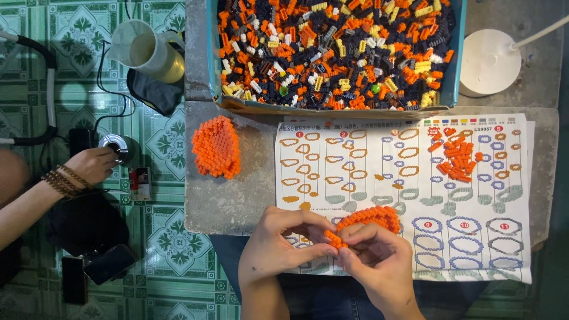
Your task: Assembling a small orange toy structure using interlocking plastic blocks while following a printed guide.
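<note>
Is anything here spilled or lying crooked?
Nothing is spilled. The bin's front cardboard edge sags and overlaps the instruction sheet. Loose orange bricks sit on the sheet. Both hands hold an orange piece.

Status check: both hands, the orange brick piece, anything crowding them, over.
Left hand and right hand both pinching the orange brick ring. Ring held over the instruction sheet. Loose orange bricks lie apart; nothing crowding.
</note>
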